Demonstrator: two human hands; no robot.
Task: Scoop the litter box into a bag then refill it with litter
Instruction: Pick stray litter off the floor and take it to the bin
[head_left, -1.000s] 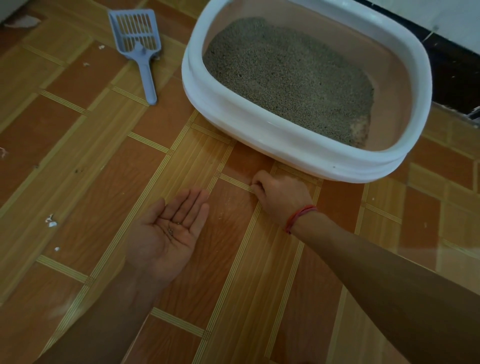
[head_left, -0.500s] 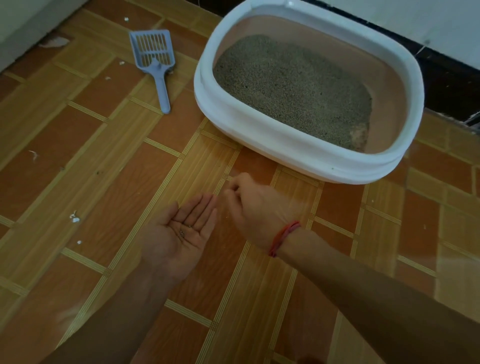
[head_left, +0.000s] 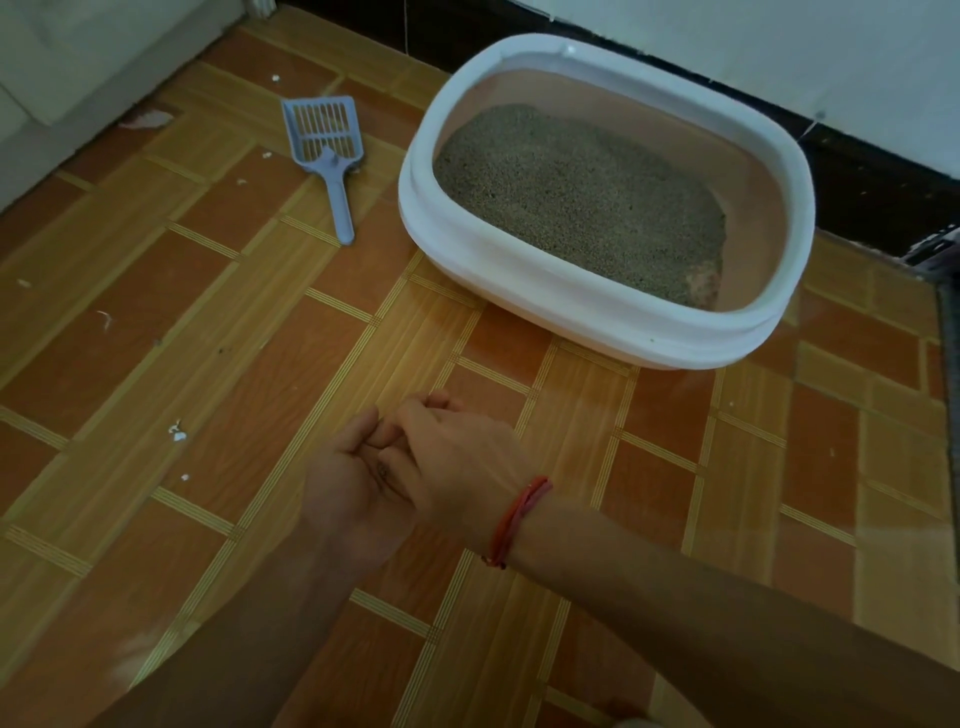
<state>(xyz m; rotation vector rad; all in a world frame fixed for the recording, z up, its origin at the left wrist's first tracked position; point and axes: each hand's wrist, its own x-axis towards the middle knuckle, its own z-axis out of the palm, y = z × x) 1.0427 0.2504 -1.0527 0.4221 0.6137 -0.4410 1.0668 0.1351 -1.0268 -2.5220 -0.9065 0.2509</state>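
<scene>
A white litter box (head_left: 582, 306) with grey litter (head_left: 576, 197) in it stands on the floor at the upper right. To its left lies a blue slotted scoop (head_left: 327, 150), flat on the tiles. My left hand (head_left: 353, 483) is held palm up low over the floor, slightly cupped, with a few dark litter grains (head_left: 383, 470) in it. My right hand (head_left: 462, 457), with a red string at its wrist, lies over the left palm. Its fingers bend down into the palm and their tips are hidden. No bag is in view.
The floor is orange and wood-pattern tile (head_left: 218, 374) with small white scraps (head_left: 176, 434) scattered at the left. A dark skirting (head_left: 857, 171) under a white wall runs behind the box. A pale surface (head_left: 78, 78) fills the upper left corner.
My right hand left the floor in front of the litter box and moved left onto my left palm. The left hand has cupped a little. The view has tilted up.
</scene>
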